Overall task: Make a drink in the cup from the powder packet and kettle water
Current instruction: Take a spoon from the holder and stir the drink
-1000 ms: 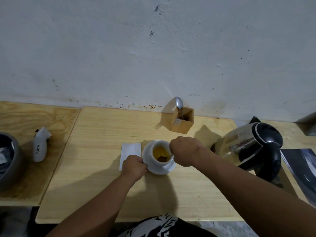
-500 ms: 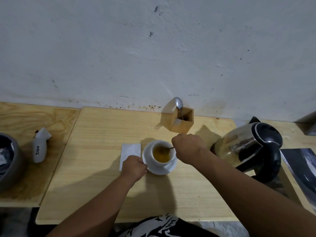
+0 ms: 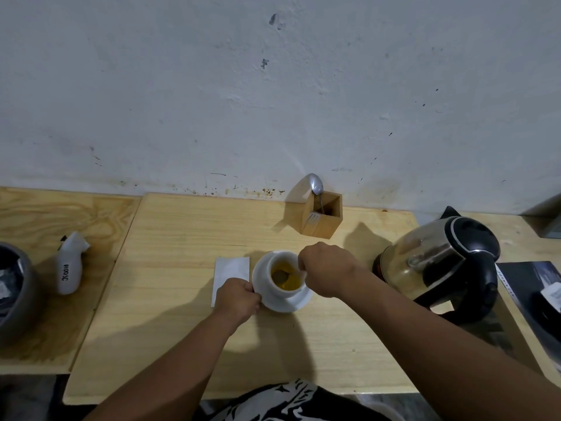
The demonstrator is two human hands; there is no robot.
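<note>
A white cup (image 3: 280,291) stands on a white saucer (image 3: 299,302) in the middle of the wooden table. It holds yellow-amber liquid with the bowl of a spoon (image 3: 280,276) sunk in it. My right hand (image 3: 326,268) is closed on the spoon's handle just right of the cup's rim; the handle is mostly hidden. My left hand (image 3: 238,299) pinches the saucer's left edge. A white powder packet (image 3: 230,270) lies flat left of the saucer, partly under my left hand. The steel-and-black kettle (image 3: 440,262) stands at the right.
A wooden box (image 3: 323,218) with a spoon and a fork stands by the wall behind the cup. On the lower left table lie a white bottle (image 3: 71,265) and a grey bowl (image 3: 18,296). A dark printed sheet (image 3: 534,287) lies beyond the kettle.
My right hand has circled at the cup's rim, moving the spoon around in the liquid. My left hand stays on the saucer's edge.
</note>
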